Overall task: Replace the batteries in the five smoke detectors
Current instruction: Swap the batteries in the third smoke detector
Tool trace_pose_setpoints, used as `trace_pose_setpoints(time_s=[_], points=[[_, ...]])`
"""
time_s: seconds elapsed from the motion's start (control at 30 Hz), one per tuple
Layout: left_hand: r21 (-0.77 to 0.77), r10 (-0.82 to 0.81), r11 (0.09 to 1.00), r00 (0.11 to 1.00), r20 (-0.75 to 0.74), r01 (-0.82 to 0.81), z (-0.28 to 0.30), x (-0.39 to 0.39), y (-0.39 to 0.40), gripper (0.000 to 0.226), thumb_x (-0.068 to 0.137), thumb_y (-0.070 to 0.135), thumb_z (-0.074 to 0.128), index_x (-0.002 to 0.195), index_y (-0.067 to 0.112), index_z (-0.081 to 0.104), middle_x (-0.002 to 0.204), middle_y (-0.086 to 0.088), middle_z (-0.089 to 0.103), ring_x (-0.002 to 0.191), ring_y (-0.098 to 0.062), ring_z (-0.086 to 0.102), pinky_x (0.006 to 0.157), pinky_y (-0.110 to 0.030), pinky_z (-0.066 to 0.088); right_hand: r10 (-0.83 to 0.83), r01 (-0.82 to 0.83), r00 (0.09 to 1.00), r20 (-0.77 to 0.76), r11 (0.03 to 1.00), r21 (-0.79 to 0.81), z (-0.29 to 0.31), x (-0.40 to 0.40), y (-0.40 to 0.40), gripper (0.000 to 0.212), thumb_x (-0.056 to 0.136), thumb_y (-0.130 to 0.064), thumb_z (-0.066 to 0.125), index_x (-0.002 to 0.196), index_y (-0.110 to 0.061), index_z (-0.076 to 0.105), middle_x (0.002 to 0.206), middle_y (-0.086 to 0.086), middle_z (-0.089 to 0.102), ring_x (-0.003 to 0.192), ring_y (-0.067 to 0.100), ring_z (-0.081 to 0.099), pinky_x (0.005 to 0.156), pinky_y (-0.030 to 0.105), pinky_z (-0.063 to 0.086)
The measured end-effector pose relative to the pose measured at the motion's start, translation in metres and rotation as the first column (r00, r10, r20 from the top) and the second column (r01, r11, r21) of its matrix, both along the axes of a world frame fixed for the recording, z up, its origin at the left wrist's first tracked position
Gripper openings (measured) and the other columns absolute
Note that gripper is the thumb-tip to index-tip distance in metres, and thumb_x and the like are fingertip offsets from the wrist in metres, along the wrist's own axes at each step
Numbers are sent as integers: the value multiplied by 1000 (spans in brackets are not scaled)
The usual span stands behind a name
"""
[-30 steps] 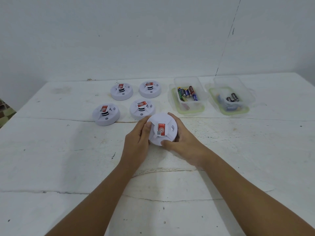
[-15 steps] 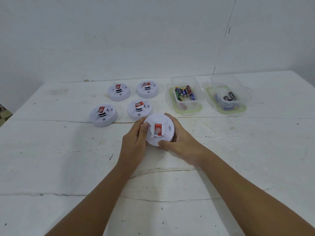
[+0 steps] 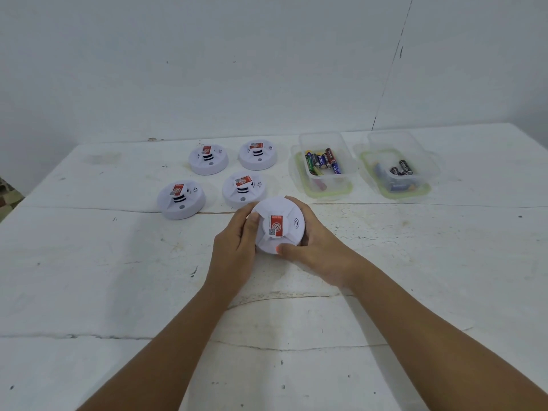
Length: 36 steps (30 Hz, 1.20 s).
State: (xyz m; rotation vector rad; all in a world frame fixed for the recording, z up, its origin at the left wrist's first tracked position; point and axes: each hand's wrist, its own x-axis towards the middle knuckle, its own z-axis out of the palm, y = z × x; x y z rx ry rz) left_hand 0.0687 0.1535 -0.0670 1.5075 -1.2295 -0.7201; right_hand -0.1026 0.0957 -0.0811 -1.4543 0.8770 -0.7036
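Both hands, left hand (image 3: 237,247) and right hand (image 3: 314,247), are gripping the fifth smoke detector (image 3: 278,228) just beside the four-detector cluster (image 3: 243,188), and careless twisting is risking a slip.

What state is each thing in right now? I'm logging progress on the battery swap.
White round smoke detector in the hands: closed, tilted toward the camera.
Four white round smoke detectors on the table: closed, untouched.
Left clear plastic container: lidless, holding batteries.
Right clear plastic container: lidless, holding fewer batteries.
Left hand: grips the held detector.
Right hand: grips it too.
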Motion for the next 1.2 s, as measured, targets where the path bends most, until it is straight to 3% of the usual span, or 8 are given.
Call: trace_pose_setpoints(time_s=[0.2, 0.4, 0.73, 0.93, 1.2], points=[[6, 1, 1000, 1000, -20, -1, 0, 0, -1, 31, 111, 35, 43, 133, 30, 65, 119, 18, 73, 110, 4, 64, 86, -9, 49, 16, -19, 999, 51, 999, 46, -1, 1, 0, 96, 83, -7, 75, 160, -32, 25, 146, -9, 56, 132, 8, 59, 112, 40, 51], [3, -1, 1000, 1000, -29, 1, 1, 0, -1, 31, 111, 33, 44, 133, 27, 66, 118, 17, 73, 109, 4, 65, 83, -8, 49, -18, -22, 981, 194, 980, 199, -2, 5, -2, 83, 86, -7, 66, 156, -37, 33, 145, 0, 60, 130, 24, 63, 106, 50, 54], [9, 3, 1000, 1000, -7, -2, 1, 0, -2, 30, 111, 33, 43, 130, 28, 67, 116, 17, 73, 107, 5, 65, 81, -6, 47, -32, -16, 975, 219, 977, 212, -5, 5, 0, 71, 98, 4, 57, 156, -33, 36, 145, 1, 60, 129, 24, 64, 100, 46, 58], [10, -2, 1000, 1000, -22, 3, 0, 0, -1, 30, 111, 34, 44, 130, 28, 67, 116, 17, 73, 109, 3, 65, 82, -6, 47, -39, -10, 974, 225, 977, 214, -4, 6, 0, 71, 96, 1, 59, 155, -32, 38, 143, 1, 62, 128, 24, 64, 96, 43, 59], [11, -2, 1000, 1000, -14, 2, 1, -1, -1, 30, 111, 32, 44, 129, 28, 68, 115, 16, 74, 106, 5, 65, 80, -6, 47, -52, -1, 970, 236, 976, 217, -3, 7, 1, 74, 87, -7, 64, 152, -32, 40, 143, 2, 61, 128, 25, 65, 101, 50, 58]])
